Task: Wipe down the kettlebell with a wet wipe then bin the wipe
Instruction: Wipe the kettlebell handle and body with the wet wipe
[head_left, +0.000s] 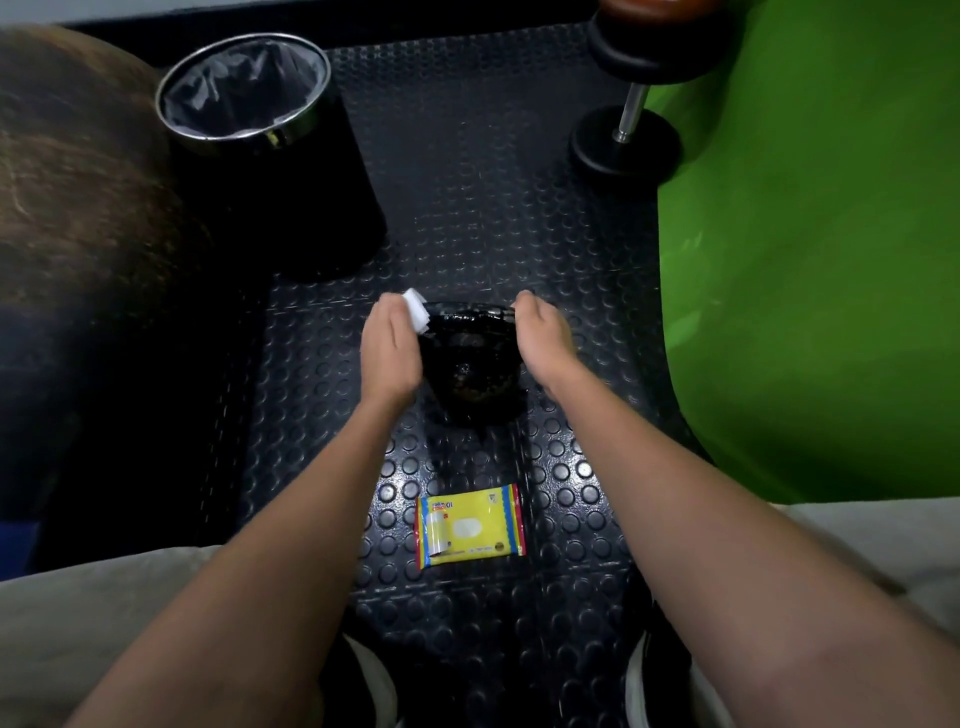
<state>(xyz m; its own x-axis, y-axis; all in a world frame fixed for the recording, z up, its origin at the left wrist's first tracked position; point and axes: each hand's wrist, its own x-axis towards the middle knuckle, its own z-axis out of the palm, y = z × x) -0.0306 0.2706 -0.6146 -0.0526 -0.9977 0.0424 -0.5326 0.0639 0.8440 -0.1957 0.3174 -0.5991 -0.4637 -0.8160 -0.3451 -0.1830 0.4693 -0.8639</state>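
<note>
Kettlebell mid-wipe, bin well beyond it.
Left hand pinches the wipe; right hand clasps the kettlebell's side — wet grip might slip.

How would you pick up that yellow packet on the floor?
The yellow packet lies flat on the bumpy mat, so come from above and pinch one crimped end. The ends are thin and stick out, so they look easiest to grab.

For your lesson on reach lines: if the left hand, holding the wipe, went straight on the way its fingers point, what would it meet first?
The left hand points away from the person and slightly left, past the kettlebell. Probably bare floor mat first, then perhaps the bin; depth is unclear.
</note>
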